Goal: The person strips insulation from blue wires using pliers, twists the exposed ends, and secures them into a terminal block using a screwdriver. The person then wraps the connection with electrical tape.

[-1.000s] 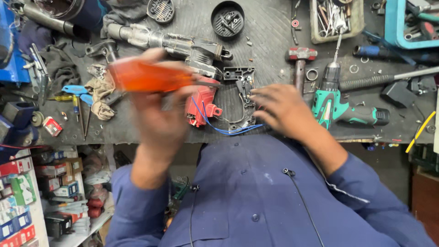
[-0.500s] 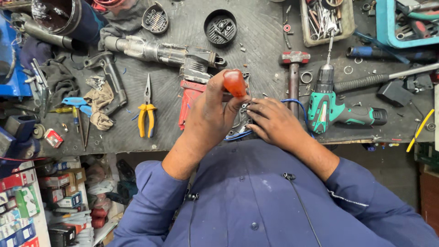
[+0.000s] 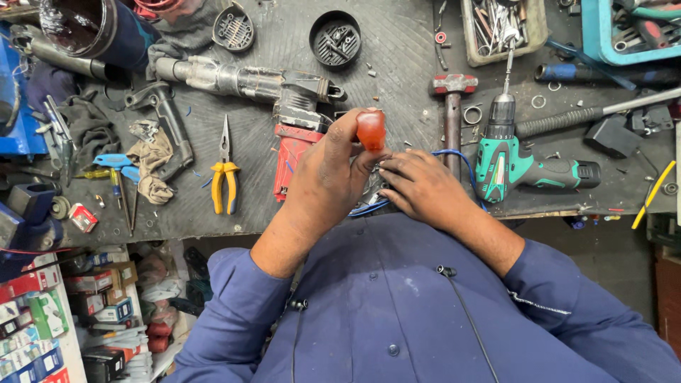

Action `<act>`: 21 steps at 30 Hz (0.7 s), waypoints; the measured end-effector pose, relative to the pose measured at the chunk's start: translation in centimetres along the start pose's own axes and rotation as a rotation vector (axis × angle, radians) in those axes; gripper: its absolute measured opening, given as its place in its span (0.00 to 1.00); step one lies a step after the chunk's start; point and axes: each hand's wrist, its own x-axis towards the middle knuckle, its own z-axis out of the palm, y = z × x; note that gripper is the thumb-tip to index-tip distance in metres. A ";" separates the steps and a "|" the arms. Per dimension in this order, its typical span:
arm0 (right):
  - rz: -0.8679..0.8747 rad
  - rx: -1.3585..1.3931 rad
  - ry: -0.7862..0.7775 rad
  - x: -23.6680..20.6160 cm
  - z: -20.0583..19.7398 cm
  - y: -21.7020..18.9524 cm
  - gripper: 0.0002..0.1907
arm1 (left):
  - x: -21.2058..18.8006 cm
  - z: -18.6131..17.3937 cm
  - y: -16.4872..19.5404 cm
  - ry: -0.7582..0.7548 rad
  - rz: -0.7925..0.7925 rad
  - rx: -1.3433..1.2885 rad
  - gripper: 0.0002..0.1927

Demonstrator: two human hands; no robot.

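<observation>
On the dark worktop (image 3: 397,64), seen from above, a person in a blue buttoned shirt works with both hands near the front edge. The left hand (image 3: 330,170) has its grip closed around the orange-red screwdriver handle (image 3: 371,130), which stands upright with its rounded end toward the camera; the shaft is hidden. The right hand (image 3: 418,186) rests just beside it, fingers curled narrowly down onto a small part that I cannot make out, with blue wires (image 3: 454,157) looping out from under it. A red power tool housing (image 3: 291,157) lies partly under the left hand.

At lower left, below the worktop's edge, a shelf holds a row of small rectangular cardboard boxes (image 3: 42,312) in red, green, blue and brown; their exact count is unclear. One small red-and-white box (image 3: 83,217) lies on the worktop's left end.

Counted on the worktop: one teal cordless drill (image 3: 521,167) right of the hands, one hammer (image 3: 453,106), one pair of yellow-handled pliers (image 3: 225,174), two round black caps (image 3: 335,39), one beige tray (image 3: 504,28) of metal bits, one blue bin (image 3: 631,32) at the top right corner.
</observation>
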 end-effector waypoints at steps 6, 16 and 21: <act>0.011 -0.005 0.008 -0.4 0.4 0.5 0.17 | 0.8 -0.4 1.1 -0.060 -0.029 0.085 0.28; 0.082 1.212 0.574 3.2 -8.0 -3.9 0.19 | 3.3 -0.3 0.5 -0.365 0.121 0.099 0.15; 0.312 1.186 0.721 4.9 -7.6 -8.9 0.20 | 2.2 -0.2 -0.8 -0.397 -0.023 0.011 0.18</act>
